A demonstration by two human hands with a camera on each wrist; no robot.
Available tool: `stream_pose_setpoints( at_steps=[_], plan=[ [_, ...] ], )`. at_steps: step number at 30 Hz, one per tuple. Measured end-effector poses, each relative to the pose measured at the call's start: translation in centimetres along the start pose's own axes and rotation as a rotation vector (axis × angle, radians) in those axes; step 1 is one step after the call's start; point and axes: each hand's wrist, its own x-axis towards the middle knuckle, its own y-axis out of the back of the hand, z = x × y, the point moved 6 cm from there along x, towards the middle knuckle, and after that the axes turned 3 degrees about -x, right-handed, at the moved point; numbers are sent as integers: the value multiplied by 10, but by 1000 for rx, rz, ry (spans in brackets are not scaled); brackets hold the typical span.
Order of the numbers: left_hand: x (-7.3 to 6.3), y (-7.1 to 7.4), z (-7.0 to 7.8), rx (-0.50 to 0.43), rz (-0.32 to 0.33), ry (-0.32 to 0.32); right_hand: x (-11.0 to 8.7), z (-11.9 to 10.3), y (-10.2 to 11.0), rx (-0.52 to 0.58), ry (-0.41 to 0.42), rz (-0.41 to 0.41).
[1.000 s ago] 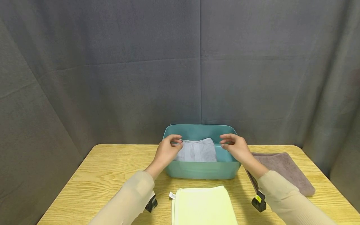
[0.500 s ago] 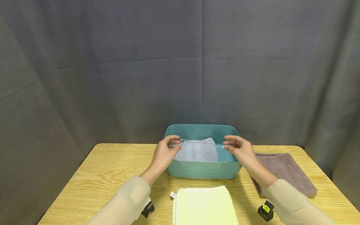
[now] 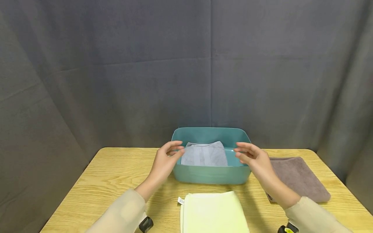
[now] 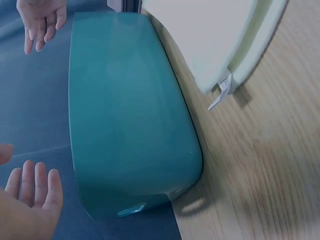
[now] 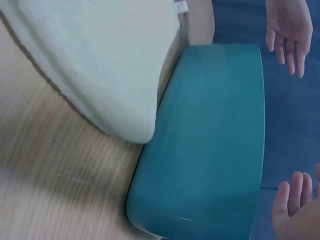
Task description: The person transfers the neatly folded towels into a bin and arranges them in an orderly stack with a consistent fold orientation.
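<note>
A teal bin (image 3: 212, 175) stands toward the back of the table, with a folded grey-blue towel (image 3: 205, 155) lying in its left part. At the bin's left end hovers my left hand (image 3: 165, 158), fingers loosely bent and holding nothing. My right hand (image 3: 256, 160) is held likewise at the right end, its thumb and fingers apart. Both hands also show in the left wrist view, where the left hand (image 4: 37, 200) is beside the bin's upper edge. In front of the bin lies a folded pale yellow towel (image 3: 214, 213) with a white tag.
A folded mauve-brown towel (image 3: 300, 178) lies on the right of the wooden table (image 3: 116, 174), partly behind the right forearm. Grey curtain (image 3: 145, 81) hangs behind the table and at both sides.
Both hands have drawn apart, the left toward the left and the right toward the right, and slightly back toward me. The towels and the bin stay in place.
</note>
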Motion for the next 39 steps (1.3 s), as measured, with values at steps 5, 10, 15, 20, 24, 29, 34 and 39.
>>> stream_pose_setpoints(
  at_steps=[5,10,15,20,24,29,34,39],
  plan=[
    [-12,5,2,-1,1,-13,-14,-4,-1,36,3,-23],
    [-24,9,4,-37,24,-56,-27,-7,0,60,12,-15],
    [-36,17,5,-65,60,-97,-38,-8,1,65,37,-7],
    [-47,22,1,-71,67,-88,-45,-7,2,94,41,-7],
    [-57,23,-4,-86,54,-55,-52,-5,3,102,38,0],
    [-68,23,-9,-86,46,-25,-61,0,3,100,29,12],
    [-76,26,-14,-62,57,12,-68,5,1,92,21,20],
    [-80,27,-20,-57,56,63,-74,11,-1,49,7,30]
  ],
)
